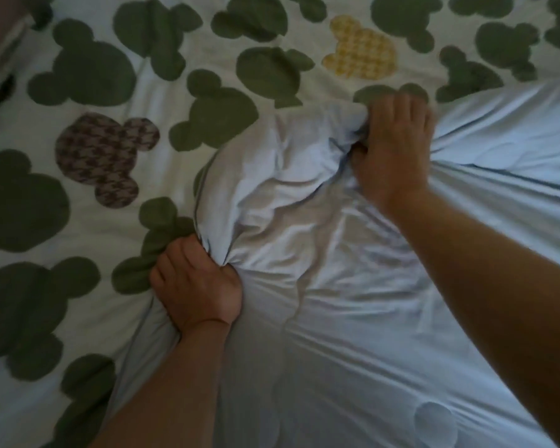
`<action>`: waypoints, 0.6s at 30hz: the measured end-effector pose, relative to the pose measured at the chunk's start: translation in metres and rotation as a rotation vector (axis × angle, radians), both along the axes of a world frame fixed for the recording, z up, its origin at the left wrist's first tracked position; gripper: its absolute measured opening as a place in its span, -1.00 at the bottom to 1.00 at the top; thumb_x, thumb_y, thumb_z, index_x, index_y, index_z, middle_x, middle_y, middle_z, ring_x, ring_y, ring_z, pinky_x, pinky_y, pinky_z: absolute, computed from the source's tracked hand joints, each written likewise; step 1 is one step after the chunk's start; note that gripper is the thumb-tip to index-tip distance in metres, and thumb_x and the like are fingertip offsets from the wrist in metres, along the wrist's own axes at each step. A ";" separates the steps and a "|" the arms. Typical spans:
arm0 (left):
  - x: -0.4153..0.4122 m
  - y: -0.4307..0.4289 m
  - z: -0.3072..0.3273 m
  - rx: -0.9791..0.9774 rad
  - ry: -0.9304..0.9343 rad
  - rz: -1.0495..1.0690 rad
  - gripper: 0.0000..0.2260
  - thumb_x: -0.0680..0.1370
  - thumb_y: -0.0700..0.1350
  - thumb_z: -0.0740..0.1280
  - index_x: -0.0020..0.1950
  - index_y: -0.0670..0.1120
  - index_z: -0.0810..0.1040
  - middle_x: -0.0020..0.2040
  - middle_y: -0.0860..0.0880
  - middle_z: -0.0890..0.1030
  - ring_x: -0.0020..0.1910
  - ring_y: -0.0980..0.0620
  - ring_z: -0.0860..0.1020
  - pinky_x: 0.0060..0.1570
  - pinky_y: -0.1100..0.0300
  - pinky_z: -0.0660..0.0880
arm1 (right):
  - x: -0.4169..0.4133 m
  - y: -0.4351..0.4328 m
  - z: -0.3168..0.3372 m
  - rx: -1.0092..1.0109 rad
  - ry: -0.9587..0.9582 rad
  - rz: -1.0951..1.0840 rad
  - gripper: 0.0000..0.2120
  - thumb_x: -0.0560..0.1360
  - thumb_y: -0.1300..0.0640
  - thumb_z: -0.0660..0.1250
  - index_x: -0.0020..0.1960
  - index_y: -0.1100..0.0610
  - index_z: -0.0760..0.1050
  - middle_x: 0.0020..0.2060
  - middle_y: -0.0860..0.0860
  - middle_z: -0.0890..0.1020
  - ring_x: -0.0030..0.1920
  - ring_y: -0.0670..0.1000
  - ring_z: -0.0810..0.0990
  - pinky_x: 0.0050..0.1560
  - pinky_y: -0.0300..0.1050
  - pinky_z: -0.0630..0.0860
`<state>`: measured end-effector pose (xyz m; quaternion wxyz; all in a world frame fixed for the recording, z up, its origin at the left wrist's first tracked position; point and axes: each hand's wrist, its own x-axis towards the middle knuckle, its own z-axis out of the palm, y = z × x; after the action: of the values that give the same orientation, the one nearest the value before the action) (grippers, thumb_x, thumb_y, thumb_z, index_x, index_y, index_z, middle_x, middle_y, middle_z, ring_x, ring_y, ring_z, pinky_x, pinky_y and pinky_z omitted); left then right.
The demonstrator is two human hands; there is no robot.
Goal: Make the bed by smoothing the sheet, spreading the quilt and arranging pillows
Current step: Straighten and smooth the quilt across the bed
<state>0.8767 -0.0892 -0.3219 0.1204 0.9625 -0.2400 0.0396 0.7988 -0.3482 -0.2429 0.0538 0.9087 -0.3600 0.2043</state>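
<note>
Left hand (198, 286) and right hand (398, 150) each clenched a bunch of quilt (337, 318); uneven pulling could skew it or drag creases across the fabric.

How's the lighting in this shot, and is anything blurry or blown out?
Head view: dim overall, brightest on the pale fabric at right, darkest over the patterned cover at lower left; everything slightly soft, no glare; left hand and right hand are readable.
</note>
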 end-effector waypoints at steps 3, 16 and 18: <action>-0.001 0.001 -0.002 -0.022 0.000 0.000 -0.60 0.29 -0.07 0.22 0.08 -0.21 0.40 -0.02 -0.26 0.48 -0.06 -0.23 0.44 -0.06 -0.05 0.28 | -0.040 0.044 -0.049 0.174 0.233 -0.048 -0.35 0.48 -0.09 0.18 0.44 0.27 0.22 0.40 0.23 0.33 0.45 0.23 0.23 0.47 0.28 0.01; -0.003 -0.006 0.023 -0.173 0.082 0.002 -0.38 0.28 0.01 0.17 0.29 -0.25 0.38 0.17 -0.30 0.46 0.14 -0.30 0.43 0.15 -0.16 0.33 | -0.103 0.101 -0.070 0.225 0.279 0.061 -0.38 0.54 -0.18 0.06 0.53 0.07 0.18 0.54 0.12 0.12 0.55 0.11 0.01 0.49 0.25 -0.05; 0.000 -0.033 0.045 -0.357 0.048 -0.105 -0.26 0.30 0.09 0.24 0.43 -0.21 0.31 0.31 -0.29 0.39 0.29 -0.29 0.36 0.30 -0.18 0.23 | -0.103 0.102 -0.071 0.202 0.255 0.058 -0.40 0.54 -0.17 0.07 0.51 0.06 0.22 0.52 0.12 0.16 0.54 0.11 0.06 0.49 0.23 -0.05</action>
<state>0.8764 -0.1217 -0.2764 0.2970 0.9126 -0.2760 0.0524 0.6960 -0.2459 -0.3142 0.0015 0.9380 -0.3427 0.0517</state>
